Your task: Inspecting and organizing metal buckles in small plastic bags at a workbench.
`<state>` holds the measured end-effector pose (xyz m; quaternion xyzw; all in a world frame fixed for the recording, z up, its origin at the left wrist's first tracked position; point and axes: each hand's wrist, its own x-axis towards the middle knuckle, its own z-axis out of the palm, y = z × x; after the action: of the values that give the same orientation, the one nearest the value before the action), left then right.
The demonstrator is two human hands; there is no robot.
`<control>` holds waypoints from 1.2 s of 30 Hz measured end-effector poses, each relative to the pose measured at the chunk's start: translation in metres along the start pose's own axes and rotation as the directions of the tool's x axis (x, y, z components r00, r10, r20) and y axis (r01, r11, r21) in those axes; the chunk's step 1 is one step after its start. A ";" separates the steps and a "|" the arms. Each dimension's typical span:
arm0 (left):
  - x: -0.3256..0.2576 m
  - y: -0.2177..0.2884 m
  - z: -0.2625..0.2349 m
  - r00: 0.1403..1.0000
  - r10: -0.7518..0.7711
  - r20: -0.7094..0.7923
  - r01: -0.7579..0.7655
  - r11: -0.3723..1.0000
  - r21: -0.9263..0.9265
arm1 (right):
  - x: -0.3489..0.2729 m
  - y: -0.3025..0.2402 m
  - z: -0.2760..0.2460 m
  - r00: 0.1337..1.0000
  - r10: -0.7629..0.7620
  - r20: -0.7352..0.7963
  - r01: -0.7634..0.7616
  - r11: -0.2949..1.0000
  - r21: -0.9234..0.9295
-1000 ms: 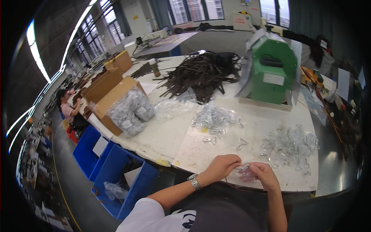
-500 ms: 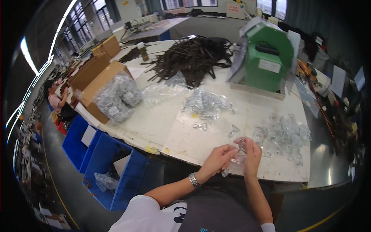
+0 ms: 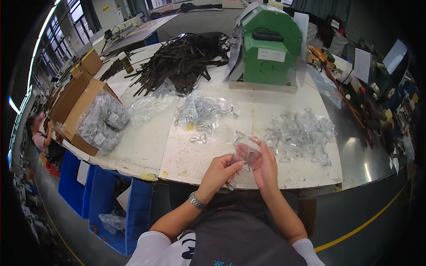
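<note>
My left hand (image 3: 217, 174), with a metal watch on its wrist, is closed with thumb and fingers pinching a triangular metal ring (image 3: 250, 156). The ring lies against a small clear plastic bag (image 3: 240, 153) stretched between my hands. My right hand (image 3: 266, 168) has its fingers fairly straight and grips the bag's edge near the fingertips. Another shiny metal piece (image 3: 231, 184) shows below my left fingers. Both hands are over the table's near edge. Beyond them lie a few loose triangular rings (image 3: 198, 138), and to their right a spread of bagged rings (image 3: 301, 135).
A heap of bagged rings (image 3: 202, 109) lies farther back, before dark straps (image 3: 182, 62). A green machine (image 3: 268, 57) stands at the back. Left are a cardboard box (image 3: 73, 111) of plastic packets and blue bins (image 3: 143, 208) below the table. A person (image 3: 42, 137) sits far left.
My view has swung right, so the table's things sit farther left. My hands have moved a little apart, and the plastic and ring between them show more openly.
</note>
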<state>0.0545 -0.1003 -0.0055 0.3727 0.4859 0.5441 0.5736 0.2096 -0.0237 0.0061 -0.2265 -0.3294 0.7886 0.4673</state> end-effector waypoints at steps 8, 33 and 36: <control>-0.004 0.000 -0.003 0.991 0.027 -0.130 -0.042 0.992 -0.117 | -0.009 0.022 -0.005 0.993 0.081 0.088 -0.084 0.996 0.036; -0.012 0.019 -0.004 0.999 0.038 -0.030 -0.037 0.999 0.031 | -0.014 0.030 -0.009 0.974 0.062 0.217 -0.025 0.986 -0.167; -0.011 0.028 -0.013 1.000 0.020 0.017 -0.021 0.999 0.048 | -0.018 0.021 0.001 0.979 0.064 0.192 -0.033 0.987 -0.160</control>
<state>0.0357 -0.1088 0.0199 0.3959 0.4903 0.5349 0.5628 0.2052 -0.0474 -0.0072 -0.1911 -0.4289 0.7901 0.3939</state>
